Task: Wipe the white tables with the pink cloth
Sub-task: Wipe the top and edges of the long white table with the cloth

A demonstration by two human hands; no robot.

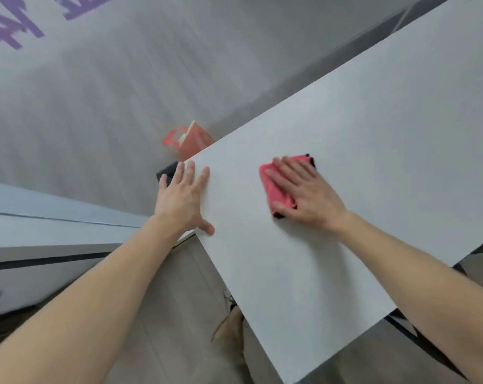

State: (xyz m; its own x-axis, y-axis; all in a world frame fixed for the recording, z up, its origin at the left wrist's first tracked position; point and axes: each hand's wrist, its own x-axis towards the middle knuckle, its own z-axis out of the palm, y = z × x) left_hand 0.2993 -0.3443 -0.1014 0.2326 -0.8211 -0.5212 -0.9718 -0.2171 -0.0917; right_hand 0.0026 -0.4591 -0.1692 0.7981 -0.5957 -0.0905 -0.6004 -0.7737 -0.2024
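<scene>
A white table point(373, 134) runs diagonally from the lower middle to the upper right. On it lies a folded pink cloth point(276, 189) with a dark edge. My right hand point(304, 192) presses flat on the cloth, fingers spread and covering most of it. My left hand point(185, 195) rests open at the table's left corner, palm down, with fingers on the surface and the thumb along the near edge.
Another white table point(40, 225) with dark seams stands at the left. A red paper bag point(190, 139) sits on the grey floor beyond the table corner, beside a black object point(167, 171). My legs and a shoe point(230, 322) show under the near edge.
</scene>
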